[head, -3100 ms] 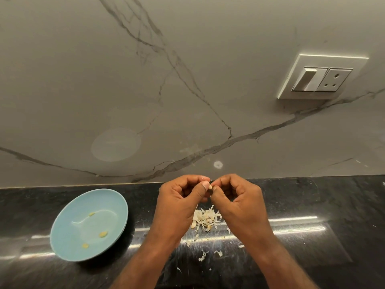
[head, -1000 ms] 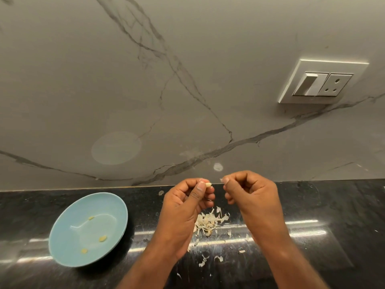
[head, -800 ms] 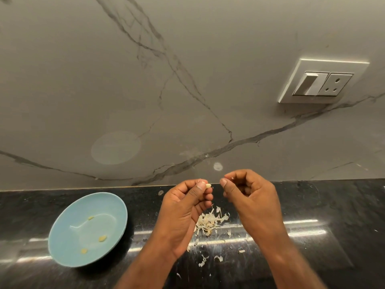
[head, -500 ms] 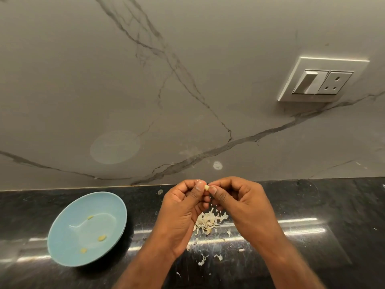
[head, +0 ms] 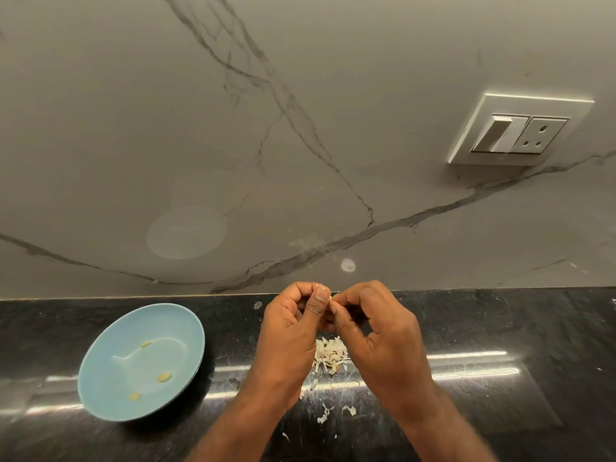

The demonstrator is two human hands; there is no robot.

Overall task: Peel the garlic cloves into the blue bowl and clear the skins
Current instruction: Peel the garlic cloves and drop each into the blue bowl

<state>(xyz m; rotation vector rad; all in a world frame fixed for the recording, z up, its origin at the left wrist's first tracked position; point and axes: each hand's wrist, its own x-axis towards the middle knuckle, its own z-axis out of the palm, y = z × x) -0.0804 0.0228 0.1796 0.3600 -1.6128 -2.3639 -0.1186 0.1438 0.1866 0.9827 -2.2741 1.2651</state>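
Note:
A small pale garlic clove (head: 331,297) is pinched between the thumb and fingers of my left hand (head: 290,331). My right hand (head: 376,335) meets it thumb to thumb and pinches at the clove's skin. Both hands hover above a heap of whitish garlic skins (head: 330,355) on the black countertop (head: 500,328). Left of my hands stands the blue bowl (head: 100,388) with three peeled cloves (head: 164,377) in it. Most of the held clove is hidden by my fingers.
Loose skin flakes (head: 325,415) lie on the counter nearer to me. A grey marble backsplash (head: 300,128) rises right behind the counter, with a white switch and socket plate (head: 518,131) at the upper right.
My right hand pulled away from the clove to the right, then came back. It now pinches at the clove in my left hand again. The bowl has not moved.

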